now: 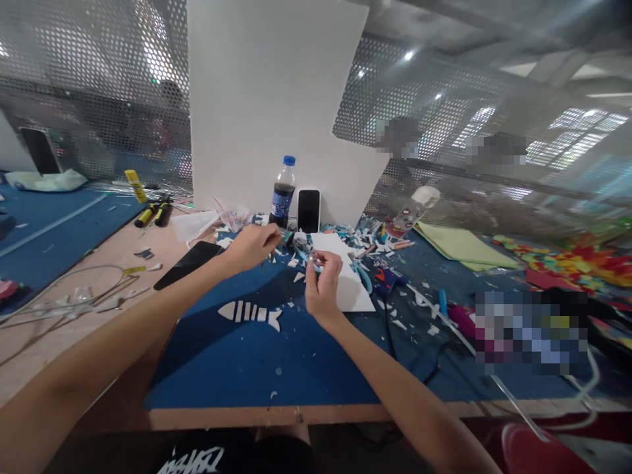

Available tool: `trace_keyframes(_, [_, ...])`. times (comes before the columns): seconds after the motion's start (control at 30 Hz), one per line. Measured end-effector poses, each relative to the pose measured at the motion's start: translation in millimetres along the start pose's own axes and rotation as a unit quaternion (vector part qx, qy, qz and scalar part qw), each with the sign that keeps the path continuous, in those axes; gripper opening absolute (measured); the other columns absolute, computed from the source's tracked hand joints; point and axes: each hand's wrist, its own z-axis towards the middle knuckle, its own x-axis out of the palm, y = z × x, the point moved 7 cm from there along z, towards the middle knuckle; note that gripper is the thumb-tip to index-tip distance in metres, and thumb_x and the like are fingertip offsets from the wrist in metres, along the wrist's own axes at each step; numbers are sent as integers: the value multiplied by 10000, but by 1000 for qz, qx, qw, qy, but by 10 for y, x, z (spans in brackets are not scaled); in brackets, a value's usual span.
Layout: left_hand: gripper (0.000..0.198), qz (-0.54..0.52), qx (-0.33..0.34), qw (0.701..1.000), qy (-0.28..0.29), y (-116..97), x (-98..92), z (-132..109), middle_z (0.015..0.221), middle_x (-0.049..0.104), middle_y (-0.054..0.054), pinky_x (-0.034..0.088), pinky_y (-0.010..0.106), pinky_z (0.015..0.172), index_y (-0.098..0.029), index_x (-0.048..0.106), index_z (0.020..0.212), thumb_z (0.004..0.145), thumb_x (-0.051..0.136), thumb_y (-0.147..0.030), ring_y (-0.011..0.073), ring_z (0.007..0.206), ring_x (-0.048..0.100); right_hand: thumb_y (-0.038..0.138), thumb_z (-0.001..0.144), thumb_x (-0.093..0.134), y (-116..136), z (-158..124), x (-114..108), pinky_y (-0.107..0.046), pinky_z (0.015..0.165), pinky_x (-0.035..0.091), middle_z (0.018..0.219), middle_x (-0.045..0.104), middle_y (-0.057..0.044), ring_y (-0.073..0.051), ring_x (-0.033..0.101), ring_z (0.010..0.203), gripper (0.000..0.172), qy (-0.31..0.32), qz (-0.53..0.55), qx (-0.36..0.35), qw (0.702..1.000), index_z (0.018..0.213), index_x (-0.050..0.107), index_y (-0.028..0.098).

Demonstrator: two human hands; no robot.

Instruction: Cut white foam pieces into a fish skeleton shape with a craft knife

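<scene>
My left hand [254, 245] reaches forward over the blue mat [247, 362], fingers curled shut on a small dark thing I cannot make out. My right hand [323, 280] is raised beside it, pinching a small light-blue piece between thumb and fingers. A white sheet [345, 276] lies just under and behind the right hand. A white paper fish skeleton [251, 312] lies flat on the mat, nearer to me than both hands. White and blue paper scraps are scattered all around.
A cola bottle [283, 194] and a phone [309, 210] stand against a white board [276, 99]. A black phone [190, 262] lies left. A blue glue gun [388, 280], scissors [363, 273], green paper [461, 247] and coloured scraps [577, 260] lie right. Wires [64, 289] lie far left.
</scene>
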Motion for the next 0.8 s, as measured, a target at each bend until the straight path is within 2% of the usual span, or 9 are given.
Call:
trace_keyframes(0.1, [180, 18, 10, 1000, -5, -151, 101, -54, 613, 615, 22, 378, 221, 537, -166, 511, 793, 910, 391, -232, 122, 524, 550, 561, 849, 447, 3, 28, 101, -443, 960, 388, 1065, 563, -108, -245, 509, 1047, 399, 60, 54, 9, 997, 1019, 538, 213])
trace_keyframes(0.2, [169, 57, 16, 998, -5, -279, 178, -118, 663, 624, 43, 364, 239, 544, -165, 514, 827, 910, 386, -235, 140, 565, 555, 647, 865, 326, -54, 12, 247, -364, 729, 513, 827, 625, -71, -213, 609, 821, 493, 129, 114, 59, 983, 849, 579, 224])
trace_keyframes(0.27, [183, 87, 14, 996, -5, -324, 219, -156, 719, 636, 64, 357, 246, 542, -163, 515, 857, 917, 367, -253, 157, 603, 572, 701, 835, 320, -94, -25, 333, -309, 555, 506, 638, 588, -42, -189, 603, 640, 551, 166, 142, 99, 971, 695, 557, 223])
trace_keyframes(0.33, [219, 113, 12, 994, -1, -341, 266, -185, 772, 645, 87, 363, 255, 547, -158, 516, 884, 929, 334, -272, 175, 638, 590, 730, 798, 367, -123, -64, 389, -273, 443, 459, 526, 530, -10, -159, 550, 495, 557, 185, 163, 132, 960, 615, 516, 225])
trace_keyframes(0.43, [267, 140, 13, 990, 15, -348, 366, -209, 797, 649, 108, 379, 272, 555, -150, 523, 908, 942, 301, -295, 201, 662, 609, 720, 773, 441, -153, -94, 417, -246, 336, 367, 424, 438, 44, -109, 401, 329, 523, 183, 188, 166, 951, 588, 456, 231])
trace_keyframes(0.53, [290, 156, 14, 987, 34, -344, 453, -202, 790, 651, 111, 401, 285, 575, -143, 532, 951, 952, 291, -306, 216, 683, 623, 669, 780, 492, -178, -78, 410, -226, 297, 292, 377, 358, 83, -75, 270, 273, 478, 171, 201, 181, 948, 595, 427, 234])
trace_keyframes(0.6, [302, 165, 7, 985, 42, -293, 448, -171, 769, 649, 105, 417, 290, 585, -138, 537, 986, 958, 291, -312, 216, 681, 626, 639, 788, 506, -198, -50, 387, -219, 300, 286, 377, 352, 88, -68, 260, 275, 461, 160, 199, 179, 950, 592, 425, 230])
trace_keyframes(0.67, [302, 177, -9, 983, 43, -155, 355, -119, 767, 646, 105, 437, 298, 601, -128, 545, 1014, 959, 311, -311, 212, 680, 627, 617, 796, 511, -221, -18, 341, -216, 309, 294, 401, 395, 76, -69, 302, 284, 453, 142, 189, 169, 957, 585, 429, 224])
trace_keyframes(0.8, [262, 215, -64, 974, 15, 378, -58, -3, 1001, 625, 121, 490, 370, 774, -106, 569, 1058, 927, 460, -305, 215, 892, 612, 571, 826, 513, -244, 35, 208, -211, 342, 320, 470, 480, 53, -76, 397, 336, 425, 84, 153, 132, 976, 597, 449, 219])
